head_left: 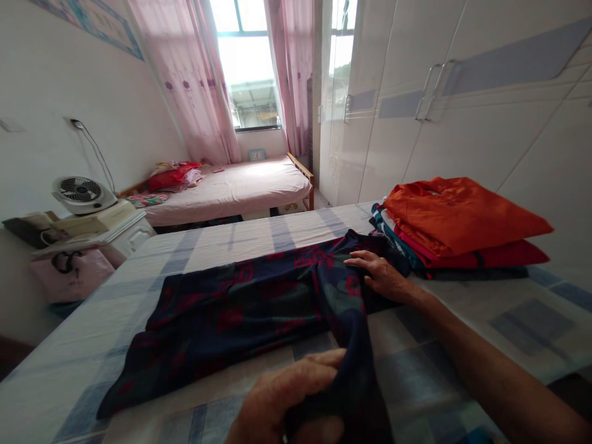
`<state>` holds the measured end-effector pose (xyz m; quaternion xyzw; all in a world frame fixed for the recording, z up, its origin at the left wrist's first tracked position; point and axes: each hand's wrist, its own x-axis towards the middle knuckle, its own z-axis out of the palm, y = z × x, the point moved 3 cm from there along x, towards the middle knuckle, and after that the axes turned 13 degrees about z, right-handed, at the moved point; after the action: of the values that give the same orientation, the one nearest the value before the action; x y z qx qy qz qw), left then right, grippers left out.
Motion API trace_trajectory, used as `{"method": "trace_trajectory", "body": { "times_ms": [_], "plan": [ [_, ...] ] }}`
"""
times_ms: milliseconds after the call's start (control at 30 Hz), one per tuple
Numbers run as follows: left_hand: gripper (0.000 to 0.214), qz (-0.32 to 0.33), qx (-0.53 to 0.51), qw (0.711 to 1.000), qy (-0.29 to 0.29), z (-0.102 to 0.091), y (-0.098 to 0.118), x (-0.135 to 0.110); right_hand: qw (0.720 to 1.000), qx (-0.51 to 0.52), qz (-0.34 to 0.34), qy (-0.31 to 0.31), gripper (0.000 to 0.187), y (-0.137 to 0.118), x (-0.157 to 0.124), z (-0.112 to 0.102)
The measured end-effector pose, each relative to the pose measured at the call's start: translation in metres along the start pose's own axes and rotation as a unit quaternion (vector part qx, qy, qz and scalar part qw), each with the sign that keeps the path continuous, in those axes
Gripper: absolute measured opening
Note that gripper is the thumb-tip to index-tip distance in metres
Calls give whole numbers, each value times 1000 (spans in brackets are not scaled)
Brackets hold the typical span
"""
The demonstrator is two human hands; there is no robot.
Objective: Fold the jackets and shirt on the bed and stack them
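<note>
A dark navy garment (222,308) with red and green patterns lies spread across the bed, its shape partly bunched, so I cannot tell its exact kind. Close to me, my left hand (296,394) is closed around a raised, sleeve-like part of it, fingers wrapped over the cloth. My right hand (382,275) rests on the garment's right end, fingers stretched out and slightly apart, palm down. Just beyond that hand sits a stack of folded clothes, with an orange garment (462,213) on top and a red one (504,254) under it.
A checked sheet (106,320) covers the bed. At left, a small fan (81,192) stands on a white cabinet, beside a pink bag (71,274). A second bed (245,185) is under the window. White wardrobes (402,148) line the right side.
</note>
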<state>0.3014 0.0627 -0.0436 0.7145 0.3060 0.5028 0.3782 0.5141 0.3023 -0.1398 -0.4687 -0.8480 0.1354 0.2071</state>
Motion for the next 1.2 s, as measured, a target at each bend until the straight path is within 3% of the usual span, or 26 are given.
{"method": "trace_trajectory", "body": {
  "times_ms": [100,167,267,367,433,500,600,667,767,867,967,1133,1200],
  "plan": [
    [33,39,-58,998,-7,26,0,27,999,43,-1,30,41,5,4,-1],
    [31,29,-42,999,-19,37,2,41,996,75,11,45,27,9,8,-3],
    [24,-52,-9,997,47,27,6,51,994,98,29,42,22,11,14,-5],
    [35,-149,-20,960,236,-25,-2,44,995,93,28,37,22,9,20,-6],
    [43,-176,-5,905,387,-74,-17,32,995,84,30,39,22,6,24,-6],
    [34,-177,7,842,510,-121,-39,14,996,77,34,43,22,4,28,-4],
    [24,-190,-33,775,602,-168,-76,-19,996,70,36,41,21,2,32,0],
    [22,-207,-55,780,587,-181,-95,-39,997,66,35,36,21,2,32,3],
    [32,-280,-17,810,515,-180,-107,-57,997,58,34,31,20,3,35,4],
    [57,-321,62,843,427,-177,-106,-56,997,54,39,33,21,1,44,1],
    [67,-303,116,874,363,-178,-104,-48,996,48,66,28,22,-1,58,-2],
    [77,-318,277,865,272,-179,-109,-49,995,42,92,10,26,-3,74,-1],
    [72,-305,296,870,250,-178,-108,-50,995,40,95,6,25,-2,77,0]
  ]
}}
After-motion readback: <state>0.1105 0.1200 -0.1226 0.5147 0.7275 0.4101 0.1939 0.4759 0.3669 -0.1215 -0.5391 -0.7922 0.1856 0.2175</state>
